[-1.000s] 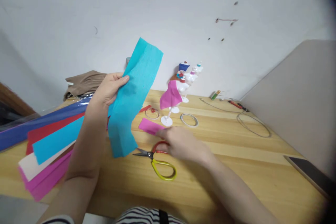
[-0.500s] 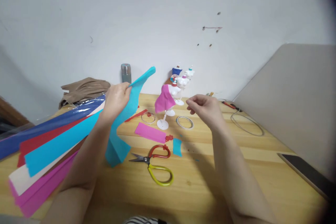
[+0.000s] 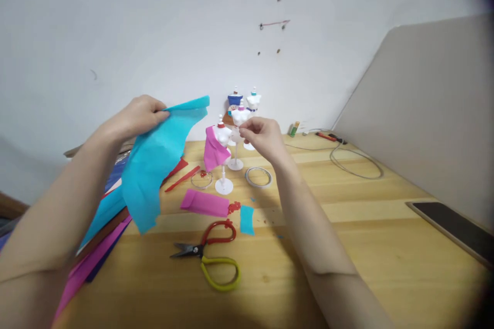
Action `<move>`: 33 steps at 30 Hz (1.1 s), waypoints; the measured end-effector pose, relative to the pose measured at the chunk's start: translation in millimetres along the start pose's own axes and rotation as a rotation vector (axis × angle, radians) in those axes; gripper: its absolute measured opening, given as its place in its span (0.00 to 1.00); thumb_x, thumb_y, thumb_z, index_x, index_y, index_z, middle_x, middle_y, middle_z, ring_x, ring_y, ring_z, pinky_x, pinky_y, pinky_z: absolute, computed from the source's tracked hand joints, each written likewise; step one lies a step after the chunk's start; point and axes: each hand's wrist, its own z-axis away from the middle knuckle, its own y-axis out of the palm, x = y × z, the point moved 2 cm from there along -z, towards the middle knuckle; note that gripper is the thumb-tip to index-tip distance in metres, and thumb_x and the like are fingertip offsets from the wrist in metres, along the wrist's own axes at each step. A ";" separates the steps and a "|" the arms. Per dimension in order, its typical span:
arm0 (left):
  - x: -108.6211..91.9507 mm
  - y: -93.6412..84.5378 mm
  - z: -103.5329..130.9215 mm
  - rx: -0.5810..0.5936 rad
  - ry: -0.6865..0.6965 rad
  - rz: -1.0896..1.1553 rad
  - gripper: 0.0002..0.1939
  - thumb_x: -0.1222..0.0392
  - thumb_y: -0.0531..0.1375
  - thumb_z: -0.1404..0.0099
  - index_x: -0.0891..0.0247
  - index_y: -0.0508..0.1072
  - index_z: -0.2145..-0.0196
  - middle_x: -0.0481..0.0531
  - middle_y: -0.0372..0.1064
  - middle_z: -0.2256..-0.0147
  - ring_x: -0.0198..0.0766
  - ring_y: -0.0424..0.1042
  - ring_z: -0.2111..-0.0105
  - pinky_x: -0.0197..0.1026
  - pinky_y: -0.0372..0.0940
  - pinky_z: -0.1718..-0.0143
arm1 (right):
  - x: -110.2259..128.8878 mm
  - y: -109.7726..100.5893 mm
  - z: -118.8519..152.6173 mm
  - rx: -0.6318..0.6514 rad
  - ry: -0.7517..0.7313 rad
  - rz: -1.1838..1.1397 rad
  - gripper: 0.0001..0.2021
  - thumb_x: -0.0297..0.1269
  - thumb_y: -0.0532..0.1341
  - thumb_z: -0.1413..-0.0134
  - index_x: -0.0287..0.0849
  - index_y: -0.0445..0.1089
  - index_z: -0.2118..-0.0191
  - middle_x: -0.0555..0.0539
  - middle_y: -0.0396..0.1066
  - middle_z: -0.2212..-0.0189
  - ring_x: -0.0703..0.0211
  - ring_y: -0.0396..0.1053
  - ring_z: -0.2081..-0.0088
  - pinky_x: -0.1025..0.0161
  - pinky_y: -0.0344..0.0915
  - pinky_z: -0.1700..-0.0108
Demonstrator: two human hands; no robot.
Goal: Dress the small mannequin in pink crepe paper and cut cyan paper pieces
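— Two surfaces are seen: a wooden table (image 3: 347,247) and a white wall (image 3: 154,20) behind it, with a grey panel (image 3: 424,113) leaning at the right.

— What is held?

— A cyan crepe sheet (image 3: 154,164) is pinched at its top edge by the left hand (image 3: 135,115), fingers closed on it. It is held in the air above the table's left part, crumpled, its lower corner hanging just over the stacked paper strips (image 3: 96,252).

— And the other hand?

— The right hand (image 3: 262,136) is raised with fingertips drawn together right at the white mannequins (image 3: 241,118); whether anything is gripped cannot be told.

— What lies below?

— A mannequin in a pink skirt (image 3: 216,151) is stood on a round base. A pink piece (image 3: 204,203) and a small cyan scrap (image 3: 247,219) are laid near it, scissors (image 3: 210,257) nearer the viewer. Two tape rings (image 3: 258,176) are placed to either side of the base, and red strips (image 3: 181,177) by the left one.

— Where is room left?

— Bare wood is left at the near right. A phone (image 3: 451,226) is laid by the right edge, a cable (image 3: 355,164) looped toward the back, well apart from both hands.
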 end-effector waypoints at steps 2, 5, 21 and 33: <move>-3.2 -0.5 -5.1 0.059 -0.044 -0.047 0.14 0.53 0.54 0.41 0.63 0.72 0.77 0.53 0.70 0.76 0.42 0.67 0.72 0.42 0.59 0.68 | -4.2 1.1 -1.1 0.021 -0.022 0.019 0.03 0.32 0.61 0.52 0.40 0.72 0.72 0.50 0.72 0.78 0.61 0.70 0.75 0.64 0.63 0.70; -14.7 -1.4 -12.0 0.136 -0.009 -0.120 0.13 0.54 0.54 0.42 0.63 0.73 0.77 0.54 0.72 0.74 0.43 0.69 0.71 0.42 0.59 0.68 | -6.7 -1.3 -2.0 0.030 -0.045 0.040 0.05 0.32 0.60 0.51 0.40 0.73 0.72 0.50 0.72 0.78 0.61 0.70 0.74 0.64 0.63 0.69; -77.1 13.1 -31.1 0.249 0.144 -0.495 0.12 0.65 0.56 0.42 0.67 0.80 0.68 0.64 0.78 0.67 0.48 0.74 0.67 0.42 0.60 0.65 | -11.1 6.8 -4.1 0.023 -0.163 0.239 0.07 0.30 0.60 0.45 0.41 0.77 0.64 0.43 0.80 0.59 0.55 0.76 0.63 0.56 0.70 0.54; -84.9 13.5 -30.7 0.260 0.169 -0.589 0.16 0.63 0.53 0.38 0.66 0.81 0.64 0.63 0.79 0.66 0.48 0.75 0.63 0.40 0.61 0.62 | -26.7 30.6 -9.0 0.300 -0.363 0.440 0.28 0.17 0.48 0.43 0.42 0.74 0.44 0.44 0.52 0.26 0.48 0.60 0.30 0.50 0.65 0.36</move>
